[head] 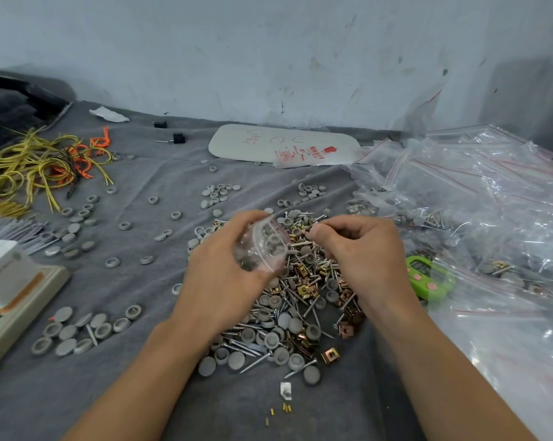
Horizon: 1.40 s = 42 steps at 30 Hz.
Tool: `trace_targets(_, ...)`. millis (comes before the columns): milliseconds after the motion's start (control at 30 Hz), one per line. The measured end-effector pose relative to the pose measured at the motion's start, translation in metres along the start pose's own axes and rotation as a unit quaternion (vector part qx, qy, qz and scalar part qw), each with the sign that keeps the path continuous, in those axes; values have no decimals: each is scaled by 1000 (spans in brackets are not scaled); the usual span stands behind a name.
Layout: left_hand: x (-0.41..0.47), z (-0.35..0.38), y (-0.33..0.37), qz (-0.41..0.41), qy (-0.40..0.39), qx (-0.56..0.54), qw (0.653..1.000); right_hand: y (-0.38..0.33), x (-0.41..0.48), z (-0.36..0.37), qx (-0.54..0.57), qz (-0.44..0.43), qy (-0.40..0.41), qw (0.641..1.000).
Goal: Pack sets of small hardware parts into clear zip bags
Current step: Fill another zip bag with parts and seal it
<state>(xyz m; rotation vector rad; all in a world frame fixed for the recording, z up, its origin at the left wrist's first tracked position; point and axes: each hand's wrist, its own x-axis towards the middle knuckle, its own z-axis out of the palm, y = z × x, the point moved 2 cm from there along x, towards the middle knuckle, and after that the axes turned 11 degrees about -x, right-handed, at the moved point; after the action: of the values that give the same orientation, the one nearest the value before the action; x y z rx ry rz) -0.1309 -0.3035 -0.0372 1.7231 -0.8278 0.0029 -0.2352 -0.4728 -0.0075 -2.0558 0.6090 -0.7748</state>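
My left hand (219, 265) grips a small clear zip bag (264, 245) with grey caps inside, its mouth turned toward the right. My right hand (361, 249) is beside the bag's mouth with fingers curled and thumb pinched against them; what it pinches is too small to make out. Both hands hover over a heap of screws, grey caps and brass clips (297, 307) on the grey cloth (135, 393).
Loose grey caps (81, 329) lie scattered to the left. Yellow and orange ties (46, 160) sit at the far left, a beige device (11, 300) at the left edge. Filled clear bags (478, 198) pile up on the right beside a green timer (429, 276). A white board (281, 143) lies by the wall.
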Motion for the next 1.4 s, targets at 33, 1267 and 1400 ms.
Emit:
trace_targets(33, 2, -3, 2, -17, 27, -41, 999, 1, 1, 0, 2, 6, -2, 1000)
trace_targets(1267, -3, 1, 28, 77, 103, 182, 975, -1, -6, 17, 101, 34, -80, 991)
trace_targets(1400, -6, 21, 13, 104, 13, 231, 967, -3, -7, 16, 57, -8, -96, 994)
